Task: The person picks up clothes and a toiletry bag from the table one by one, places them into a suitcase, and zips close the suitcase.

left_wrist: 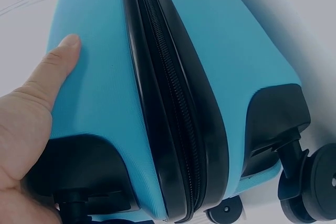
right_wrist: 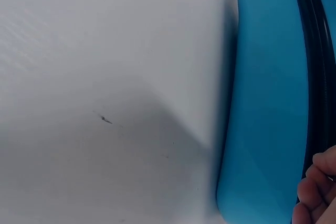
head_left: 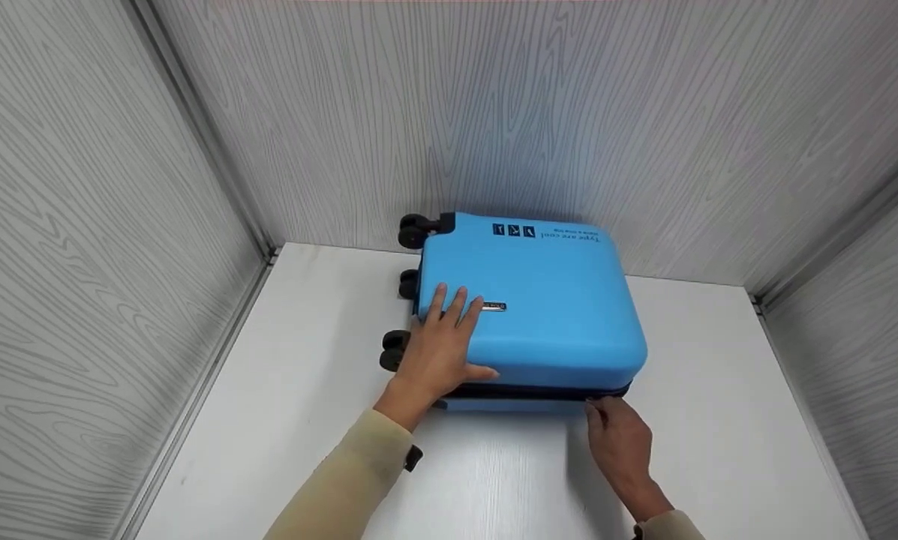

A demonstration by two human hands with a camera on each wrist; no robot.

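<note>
A light blue hard-shell suitcase (head_left: pixel 546 292) lies flat on its side, its black wheels (head_left: pixel 394 350) pointing left. My left hand (head_left: pixel 437 352) rests with spread fingers on the top shell near the wheel end, beside a small metal badge (head_left: pixel 495 306). In the left wrist view its thumb (left_wrist: pixel 65 56) lies against the shell. The black zipper (left_wrist: pixel 173 72) runs round the side between two dark bands, its teeth closed where they show. At the near right corner, my right hand (head_left: pixel 623 439) has curled fingers and pinches what looks like the zipper pull, mostly hidden by the fingertips.
The suitcase lies on a white tabletop (head_left: pixel 328 450), close to the grey wood-grain back panel (head_left: pixel 494 112). Similar panels stand at left (head_left: pixel 66 225) and right (head_left: pixel 861 337). White surface extends in front of the case and on both sides.
</note>
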